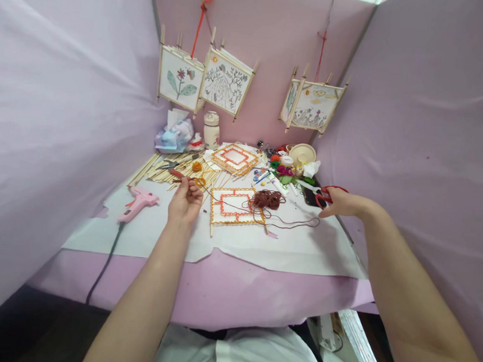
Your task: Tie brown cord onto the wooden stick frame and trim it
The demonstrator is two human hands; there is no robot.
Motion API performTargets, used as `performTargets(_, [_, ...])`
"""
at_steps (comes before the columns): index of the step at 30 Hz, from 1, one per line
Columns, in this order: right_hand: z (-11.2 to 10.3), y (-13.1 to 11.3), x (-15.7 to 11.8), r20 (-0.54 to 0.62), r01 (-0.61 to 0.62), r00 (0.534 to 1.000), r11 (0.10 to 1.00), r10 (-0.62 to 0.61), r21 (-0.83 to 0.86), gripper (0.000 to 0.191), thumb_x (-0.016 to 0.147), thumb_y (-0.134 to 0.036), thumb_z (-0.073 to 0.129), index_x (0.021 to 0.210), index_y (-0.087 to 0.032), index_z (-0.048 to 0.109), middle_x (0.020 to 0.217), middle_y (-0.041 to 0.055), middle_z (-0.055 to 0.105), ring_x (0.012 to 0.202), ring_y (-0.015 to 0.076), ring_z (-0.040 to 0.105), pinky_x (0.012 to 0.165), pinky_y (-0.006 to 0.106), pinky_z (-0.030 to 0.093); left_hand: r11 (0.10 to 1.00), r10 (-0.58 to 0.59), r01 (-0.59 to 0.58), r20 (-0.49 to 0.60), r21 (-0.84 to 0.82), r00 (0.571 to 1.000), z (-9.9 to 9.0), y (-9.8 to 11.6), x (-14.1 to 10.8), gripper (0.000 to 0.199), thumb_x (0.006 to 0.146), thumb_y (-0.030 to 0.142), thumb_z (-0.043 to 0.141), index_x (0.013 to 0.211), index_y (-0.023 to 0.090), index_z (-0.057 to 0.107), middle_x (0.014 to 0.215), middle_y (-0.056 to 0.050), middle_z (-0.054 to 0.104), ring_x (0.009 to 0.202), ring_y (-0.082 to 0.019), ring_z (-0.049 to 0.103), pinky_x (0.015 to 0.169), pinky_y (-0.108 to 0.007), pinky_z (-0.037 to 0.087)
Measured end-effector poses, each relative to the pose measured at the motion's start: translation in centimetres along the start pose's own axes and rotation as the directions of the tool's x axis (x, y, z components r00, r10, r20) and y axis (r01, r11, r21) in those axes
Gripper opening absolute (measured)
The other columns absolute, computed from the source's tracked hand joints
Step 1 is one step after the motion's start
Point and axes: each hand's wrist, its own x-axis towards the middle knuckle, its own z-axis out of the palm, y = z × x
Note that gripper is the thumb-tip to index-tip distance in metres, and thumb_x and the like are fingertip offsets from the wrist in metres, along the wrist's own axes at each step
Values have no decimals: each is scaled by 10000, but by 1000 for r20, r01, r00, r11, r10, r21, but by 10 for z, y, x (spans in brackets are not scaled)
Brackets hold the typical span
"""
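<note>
Brown yarn: the bundle (267, 201) sits over the right side of the near panel (231, 204), between the two hands; loose loops spill right onto the white table cover (303, 248).
Strand: thin brown line, left fingertips to bundle, across the panel. Long axis roughly left-right; bundle lies to the right of the pinch.
Left hand: (186, 200) just left of the panel, fingers curled, fingertips pinched on the brown strand. Forearm rises from the bottom edge, palm side apparently up.
Right hand: (343, 204) at the red-handled scissors (334, 187), fingers at the loops. Can't tell if it's a firm grasp or just contact. Arm reaches in from lower right, wrist bent inward.
Scissors axis: handles toward the right hand, blades seem to point left, toward the yarn side. Black phone (310, 196) just beside.
Key gap: scissors and left pinch well apart, panel and bundle between them. Right fingertips look slightly nearer the bundle.
Left-side clutter: red-handled pliers (177, 173) and ochre yarn ball (197, 167) just beyond the left hand; pink glue gun (139, 201) farther left.
Behind: second panel (234, 156), lying flat.
</note>
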Motion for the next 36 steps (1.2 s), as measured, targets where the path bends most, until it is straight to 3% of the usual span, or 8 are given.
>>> performTargets(4, [-13,-10,0,114,-30,992,971,59,-238,503,310,-222,923,644,-207,548,630,-22,518,596,134,467,542,279,358,1000,-10,10,-14,6,1000,0,-1,0,103,887,148,608,787,130,595,630,32,560,514,-16,500,496,-118,398])
performTargets(10, [4,-35,-27,-39,-100,993,955,115,281,470,521,-340,853,886,-210,586,741,-2,576,599,135,478,526,276,403,990,-76,72,30,122,997,3,-8,-5,78,841,122,657,773,109,620,653,9,589,529,-27,531,507,-120,431])
performTargets(13, [42,-67,-64,211,-134,976,618,-52,774,451,607,-352,773,1006,-220,608,834,12,577,706,143,526,672,303,482,976,-121,103,85,191,989,4,-11,-10,79,801,124,703,766,104,634,633,9,584,524,-28,525,513,-118,438])
performTargets(16, [84,-102,-102,393,-348,891,213,-228,913,454,668,-413,689,1078,-227,628,949,47,584,792,161,546,787,353,491,960,-188,155,130,232,973,5,-14,-14,87,781,135,725,772,104,643,616,11,579,517,-27,515,512,-118,435])
performTargets(20, [126,-129,-131,416,-422,878,27,-235,906,341,705,-310,753,1017,-258,625,810,-29,495,640,80,435,691,255,445,946,-253,208,168,247,953,5,-17,-20,106,772,143,735,750,124,633,604,17,571,507,-30,498,512,-131,429])
performTargets(25, [155,-140,-146,427,-411,839,123,-337,904,479,749,-657,628,962,-228,605,771,-6,489,627,108,426,646,271,406,925,-291,231,173,301,941,7,-22,-27,124,770,162,742,733,119,632,592,16,553,515,-37,496,517,-142,423])
performTargets(30, [167,-151,-154,448,-352,845,329,-290,876,437,864,-620,503,908,-189,557,687,4,570,546,100,455,565,248,348,911,-320,244,198,332,926,10,-27,-32,132,732,155,773,722,113,648,593,13,553,529,-41,509,527,-146,431])
performTargets(36, [175,-155,-150,468,-351,838,380,-280,856,538,868,-692,398,884,-177,554,680,38,660,451,97,492,491,238,339,898,-346,266,190,352,919,12,-30,-35,137,726,150,778,718,109,648,584,13,544,535,-42,517,527,-139,431])
